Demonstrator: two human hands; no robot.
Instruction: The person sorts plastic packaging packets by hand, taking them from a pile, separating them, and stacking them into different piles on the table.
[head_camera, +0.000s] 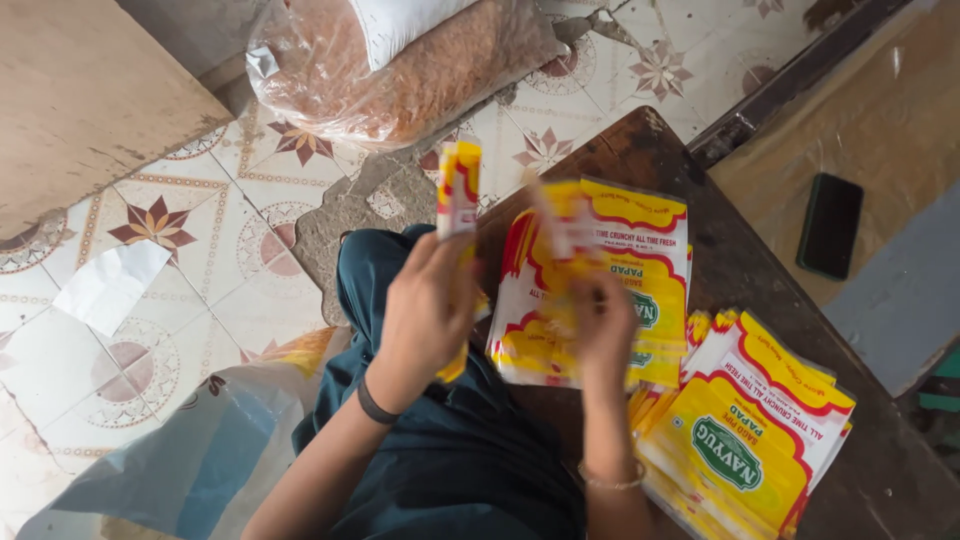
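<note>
My left hand (428, 305) grips a bunch of empty yellow-and-red printed pouches (458, 190), held upright on edge above my lap. My right hand (603, 325) pinches one more such pouch (560, 225); it is blurred from motion. Under my right hand a flat stack of the same pouches (640, 250) lies on the dark wooden board (740, 270). A second, fanned stack of pouches (745, 430) lies at the board's right side, beside my right forearm.
A black phone (830, 225) rests on a plastic-covered surface at the right. A large clear bag of brown food (420, 75) sits on the patterned tile floor (200, 250) ahead. A white paper scrap (110, 285) and a plastic sack (190, 460) lie at the left.
</note>
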